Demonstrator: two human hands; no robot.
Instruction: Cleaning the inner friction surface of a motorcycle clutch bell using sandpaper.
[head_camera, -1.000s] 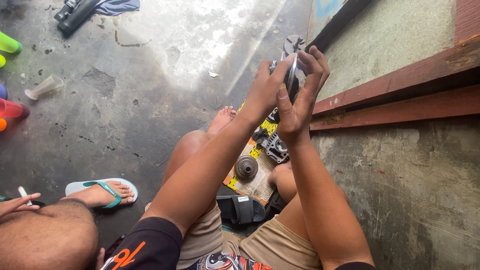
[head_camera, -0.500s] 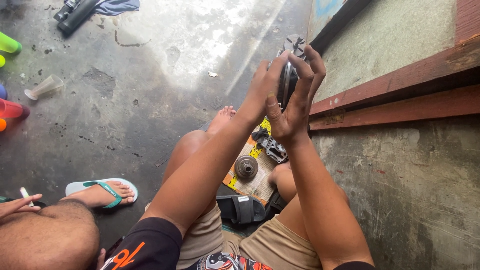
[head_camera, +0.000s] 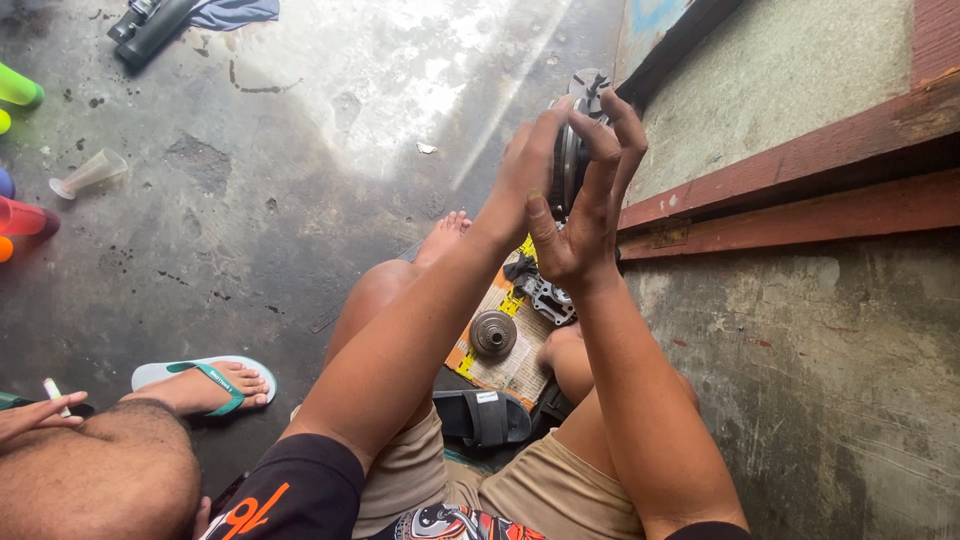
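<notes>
I hold a round dark metal engine part (head_camera: 573, 150) up in front of me, edge-on, between both palms. My left hand (head_camera: 525, 170) presses its left face and my right hand (head_camera: 590, 210) wraps its right side with fingers spread. Below, on a sheet of newspaper (head_camera: 515, 350) between my legs, lie a round pulley-like metal part (head_camera: 493, 333) and a small silver metal casting (head_camera: 551, 300).
A black slide sandal (head_camera: 483, 415) lies by my thigh. Another person's leg and foot in a teal flip-flop (head_camera: 205, 378) sit at lower left, their hand (head_camera: 35, 415) holding a cigarette. Coloured plastic cones (head_camera: 20, 90) and a clear funnel (head_camera: 90, 172) lie left. A concrete wall with red ledge (head_camera: 800, 170) is right.
The metal part has turned between my hands from a more tilted hold to edge-on, and my right fingers have spread around its rim. My arms stayed raised in the same place.
</notes>
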